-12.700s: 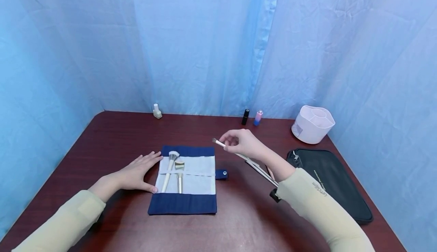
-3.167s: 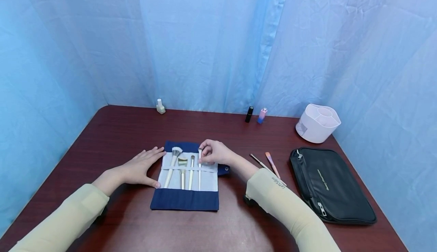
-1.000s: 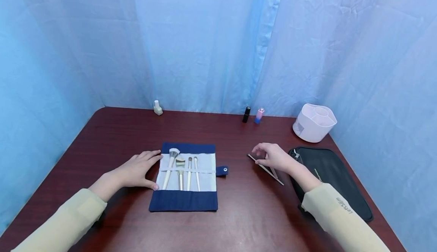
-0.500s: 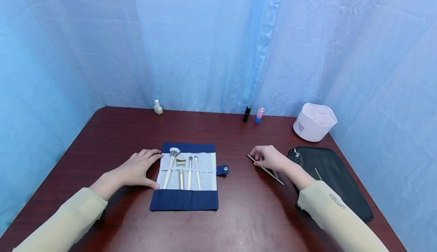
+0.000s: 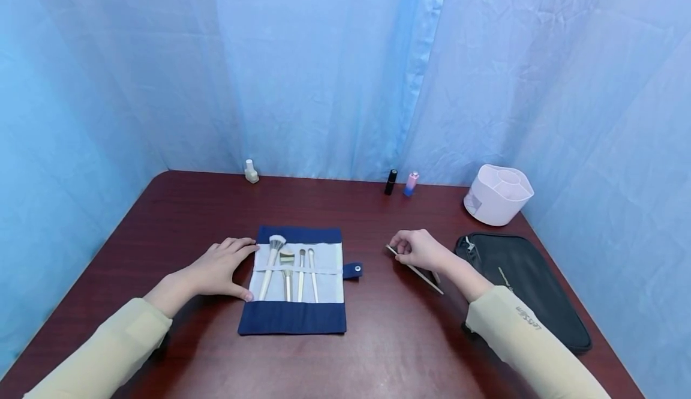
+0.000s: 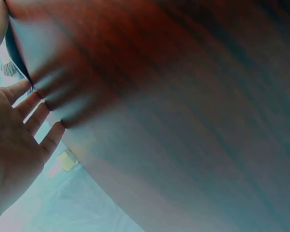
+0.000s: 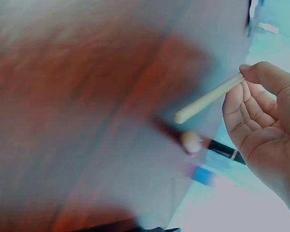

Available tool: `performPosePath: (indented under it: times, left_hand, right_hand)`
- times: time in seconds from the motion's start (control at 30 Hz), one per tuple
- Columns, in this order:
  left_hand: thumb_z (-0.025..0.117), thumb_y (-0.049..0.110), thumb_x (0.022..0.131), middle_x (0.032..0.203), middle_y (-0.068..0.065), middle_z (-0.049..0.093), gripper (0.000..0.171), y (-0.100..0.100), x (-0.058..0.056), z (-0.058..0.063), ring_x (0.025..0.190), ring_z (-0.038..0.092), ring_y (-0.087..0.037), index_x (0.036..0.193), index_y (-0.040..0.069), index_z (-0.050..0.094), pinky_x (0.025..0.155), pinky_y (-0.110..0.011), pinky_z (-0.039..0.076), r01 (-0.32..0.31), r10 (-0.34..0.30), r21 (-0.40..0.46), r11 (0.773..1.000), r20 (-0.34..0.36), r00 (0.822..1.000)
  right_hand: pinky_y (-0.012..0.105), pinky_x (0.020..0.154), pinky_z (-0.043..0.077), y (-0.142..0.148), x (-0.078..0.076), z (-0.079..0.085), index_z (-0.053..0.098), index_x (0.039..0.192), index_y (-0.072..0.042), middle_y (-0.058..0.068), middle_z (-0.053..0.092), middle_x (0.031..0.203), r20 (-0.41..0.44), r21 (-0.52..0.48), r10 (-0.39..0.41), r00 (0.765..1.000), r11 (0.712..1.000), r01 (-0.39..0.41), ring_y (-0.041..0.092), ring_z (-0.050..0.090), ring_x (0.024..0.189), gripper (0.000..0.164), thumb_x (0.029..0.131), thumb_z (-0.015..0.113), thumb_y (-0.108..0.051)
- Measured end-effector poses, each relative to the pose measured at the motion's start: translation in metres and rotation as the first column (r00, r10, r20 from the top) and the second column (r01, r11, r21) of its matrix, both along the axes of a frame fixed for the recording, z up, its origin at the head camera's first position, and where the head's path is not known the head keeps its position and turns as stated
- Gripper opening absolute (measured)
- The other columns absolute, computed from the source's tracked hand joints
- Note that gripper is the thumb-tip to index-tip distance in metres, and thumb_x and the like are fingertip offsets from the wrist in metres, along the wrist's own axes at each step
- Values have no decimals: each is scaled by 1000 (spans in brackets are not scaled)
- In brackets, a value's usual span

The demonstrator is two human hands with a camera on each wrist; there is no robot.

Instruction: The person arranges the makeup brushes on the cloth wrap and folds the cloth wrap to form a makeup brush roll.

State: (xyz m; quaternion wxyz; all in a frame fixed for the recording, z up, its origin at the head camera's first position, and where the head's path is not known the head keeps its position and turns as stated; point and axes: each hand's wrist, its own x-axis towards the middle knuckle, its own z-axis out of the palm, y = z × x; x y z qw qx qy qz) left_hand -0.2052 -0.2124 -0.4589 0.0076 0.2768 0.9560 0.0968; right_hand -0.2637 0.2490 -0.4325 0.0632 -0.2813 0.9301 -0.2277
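Between thumb and fingertips my right hand pinches a slim, pale-handled makeup brush, tilted close over the table. Its handle also shows in the right wrist view, pointing away from the fingers. A second makeup brush lies mostly hidden behind that hand. My left hand rests with spread fingers along the left edge of the unrolled navy brush roll. Tucked under the roll's pale strap are a fluffy brush, a wide flat brush and two slim brushes, one of them white-handled.
A black zipped case lies at the right. Behind it stands a white divided organizer. Along the back edge are a black lipstick tube, a pink-and-blue tube and a nail polish bottle. Blue curtains enclose the table.
Since 12.7 s ago two slim brushes have joined those in the roll. My right hand then left the roll, pinched another brush and shifted it slightly left. My left hand stayed put.
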Motion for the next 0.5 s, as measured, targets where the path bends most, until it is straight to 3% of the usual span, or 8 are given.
performPosePath:
  times: [0.5]
  left_hand:
    - [68,76,61,142,-14,41,108,1,0,2,125,39,-33,141,8,42,96,-57,36,-4,4,-7,1000,5,1000]
  right_hand:
    - [24,64,50,-28,7,44,64,102,-10,-4,61,80,-78,-143,16,997,989,-27,9,56,73,21,82,70,-10]
